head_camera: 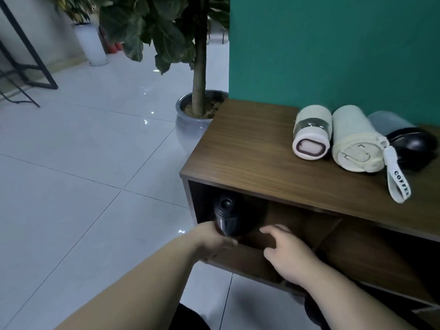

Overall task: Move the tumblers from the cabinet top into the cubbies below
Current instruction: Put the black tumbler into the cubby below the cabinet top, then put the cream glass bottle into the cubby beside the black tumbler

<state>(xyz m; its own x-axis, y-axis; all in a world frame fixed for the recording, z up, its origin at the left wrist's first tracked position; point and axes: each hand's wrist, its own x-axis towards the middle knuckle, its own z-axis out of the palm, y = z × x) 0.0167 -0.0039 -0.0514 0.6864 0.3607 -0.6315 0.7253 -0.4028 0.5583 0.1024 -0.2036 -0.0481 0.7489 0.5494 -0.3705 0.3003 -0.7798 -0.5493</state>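
Left hand (215, 239) grips the upright black tumbler (225, 216) in the left cubby (297, 217) — right hand (284, 251) open, empty, beside it.

Matt wood-grain cabinet top (250, 148); glossy floor tiles (83, 163).

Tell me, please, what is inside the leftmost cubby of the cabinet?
A black tumbler stands in the leftmost cubby, gripped by the left hand; the right hand hovers open beside it. The cubby's dark back is hidden.

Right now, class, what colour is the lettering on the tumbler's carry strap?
Black lettering on a white carry strap, clearest in the head view.
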